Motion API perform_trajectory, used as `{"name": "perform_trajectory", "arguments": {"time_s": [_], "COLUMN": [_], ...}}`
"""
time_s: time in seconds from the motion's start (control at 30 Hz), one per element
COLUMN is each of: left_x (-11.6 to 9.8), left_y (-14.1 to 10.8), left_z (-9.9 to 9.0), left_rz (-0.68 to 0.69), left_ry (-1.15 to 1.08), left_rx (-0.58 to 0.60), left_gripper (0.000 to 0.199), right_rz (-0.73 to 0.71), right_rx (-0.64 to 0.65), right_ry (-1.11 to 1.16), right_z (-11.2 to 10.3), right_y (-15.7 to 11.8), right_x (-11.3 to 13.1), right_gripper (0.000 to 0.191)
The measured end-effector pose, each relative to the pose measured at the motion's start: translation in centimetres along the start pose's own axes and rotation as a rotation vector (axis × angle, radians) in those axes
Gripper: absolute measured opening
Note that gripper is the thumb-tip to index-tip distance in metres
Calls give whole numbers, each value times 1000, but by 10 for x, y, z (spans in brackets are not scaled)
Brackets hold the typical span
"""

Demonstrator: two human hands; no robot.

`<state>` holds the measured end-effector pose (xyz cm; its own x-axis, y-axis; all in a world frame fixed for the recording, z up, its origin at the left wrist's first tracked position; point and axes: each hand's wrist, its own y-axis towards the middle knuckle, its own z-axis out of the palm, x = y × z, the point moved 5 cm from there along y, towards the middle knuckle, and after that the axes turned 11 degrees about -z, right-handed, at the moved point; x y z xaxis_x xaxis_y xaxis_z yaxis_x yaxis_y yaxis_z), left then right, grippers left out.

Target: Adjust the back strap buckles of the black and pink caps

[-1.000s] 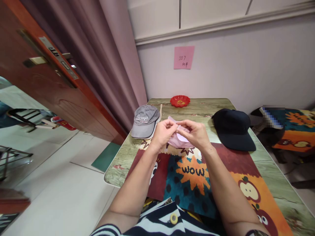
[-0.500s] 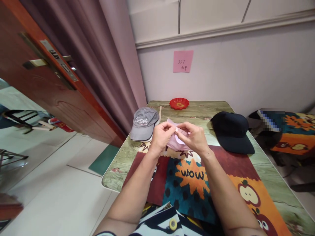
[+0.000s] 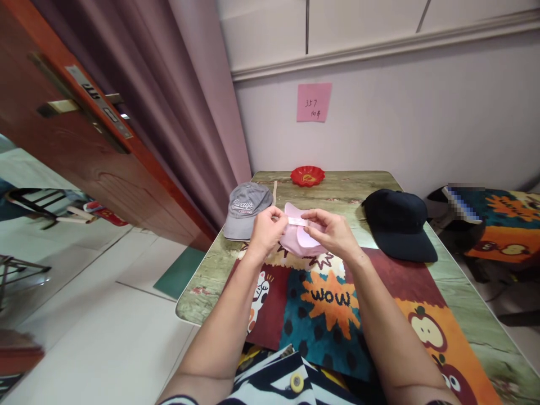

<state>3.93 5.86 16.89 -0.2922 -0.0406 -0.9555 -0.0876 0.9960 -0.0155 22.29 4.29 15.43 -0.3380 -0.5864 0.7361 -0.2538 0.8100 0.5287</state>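
A pink cap (image 3: 300,241) is held over the patterned mat, its back strap stretched level between my hands. My left hand (image 3: 270,226) pinches the left end of the strap. At the strap's right end, my right hand (image 3: 328,229) has its thumb and fingers closed on it. The grey cap (image 3: 246,209) with white lettering lies just left of my left hand. To the right of my right hand sits a black cap (image 3: 399,225), brim toward me.
A red scalloped dish (image 3: 307,176) stands at the table's back edge. The colourful mat (image 3: 324,298) covers the front of the wooden-pattern table (image 3: 202,287). At left is an open door (image 3: 101,157); another mat-covered surface (image 3: 506,230) is at right.
My left hand has moved left, away from my right hand, and more of the pink cap's light strap now shows between them. The caps on the table stay in place.
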Motion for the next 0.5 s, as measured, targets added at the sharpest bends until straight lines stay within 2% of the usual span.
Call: {"name": "perform_trajectory", "arguments": {"time_s": [0.33,0.43,0.5], "left_x": [-4,-14,-22], "left_y": [5,3,2], "left_z": [-7,-5,3], "left_rz": [95,158,190], "left_ry": [153,122,159], "left_rx": [-85,-71,40], "left_gripper": [4,21,32], "right_rz": [62,17,-10], "right_rx": [18,26,19], "right_ry": [-14,10,38], "right_z": [-2,1,4], "right_y": [-2,-1,-1], "right_x": [-7,-4,-3], "right_gripper": [23,23,25]}}
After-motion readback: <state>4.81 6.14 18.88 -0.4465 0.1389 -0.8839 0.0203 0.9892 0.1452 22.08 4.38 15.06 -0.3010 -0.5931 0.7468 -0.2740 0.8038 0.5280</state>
